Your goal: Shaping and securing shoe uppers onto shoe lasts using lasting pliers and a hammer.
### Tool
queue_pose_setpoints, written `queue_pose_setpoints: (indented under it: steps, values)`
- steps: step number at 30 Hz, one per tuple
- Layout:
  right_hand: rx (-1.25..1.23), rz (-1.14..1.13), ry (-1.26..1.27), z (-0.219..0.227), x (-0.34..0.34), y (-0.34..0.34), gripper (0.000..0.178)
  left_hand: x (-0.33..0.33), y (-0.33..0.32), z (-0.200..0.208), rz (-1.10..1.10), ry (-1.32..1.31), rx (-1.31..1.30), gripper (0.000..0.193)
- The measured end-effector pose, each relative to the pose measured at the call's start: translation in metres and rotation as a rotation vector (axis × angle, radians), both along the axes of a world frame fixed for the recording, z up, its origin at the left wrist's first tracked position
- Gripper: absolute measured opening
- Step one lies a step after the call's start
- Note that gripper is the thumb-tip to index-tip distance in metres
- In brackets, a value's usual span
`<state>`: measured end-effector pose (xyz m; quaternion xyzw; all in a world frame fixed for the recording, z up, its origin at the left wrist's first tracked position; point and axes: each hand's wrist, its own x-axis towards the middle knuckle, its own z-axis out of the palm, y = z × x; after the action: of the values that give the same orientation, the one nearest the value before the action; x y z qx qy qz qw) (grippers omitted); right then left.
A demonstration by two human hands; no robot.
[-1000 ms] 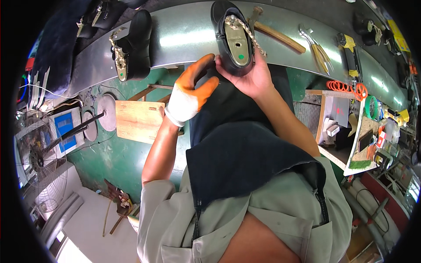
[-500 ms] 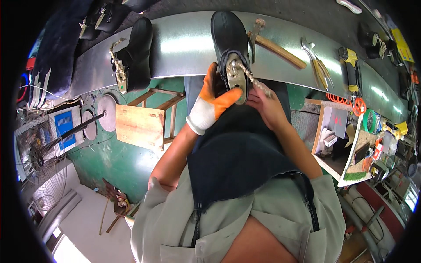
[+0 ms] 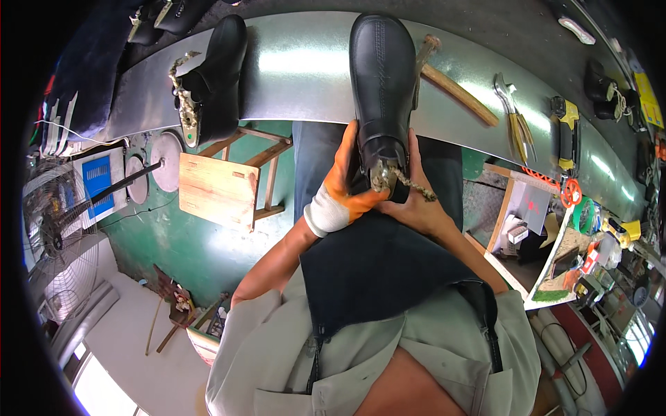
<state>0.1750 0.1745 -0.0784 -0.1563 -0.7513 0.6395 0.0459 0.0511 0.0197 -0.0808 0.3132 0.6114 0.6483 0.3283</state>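
A black leather shoe points away from me, its toe over the metal bench top and its heel end toward my body. From its opening shows the top of a shoe last with a short piece of rope hanging off to the right. My left hand, in a white and orange work glove, grips the heel end from the left. My bare right hand holds the same end from the right, its fingers partly hidden beneath the shoe. Just right of the toe lies a hammer.
Another black shoe on a last with rope rests on the bench at left. Right of the hammer are pliers and a yellow-black cutter. A wooden stool stands at lower left, near a fan. An open box is at right.
The shoe has tipped so its upper and toe now face me, and the last's top is mostly turned away. Both hands have moved slightly down and closed around the heel end.
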Motion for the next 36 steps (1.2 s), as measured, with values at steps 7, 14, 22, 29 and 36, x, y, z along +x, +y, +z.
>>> queue_pose_setpoints:
  steps: [7,14,22,29,36]
  values:
    - [-0.026,0.045,-0.076,0.010,0.002,0.009,0.134,0.005,0.001,-0.003,0.017,0.093,-0.068,0.116]
    - [0.063,0.103,-0.182,0.039,0.006,0.021,0.122,0.010,0.005,-0.007,0.071,0.137,-0.114,0.116]
    - [0.395,-0.025,-0.389,0.095,0.040,0.066,0.055,0.015,0.013,0.003,0.165,0.365,-0.086,0.111]
    - [0.534,-0.039,0.143,0.118,0.002,0.041,0.042,0.019,0.020,0.012,0.202,0.525,-0.123,0.110]
    - [0.748,-0.028,0.251,0.099,-0.005,0.044,0.040,0.021,0.020,0.016,0.165,0.515,-0.199,0.109]
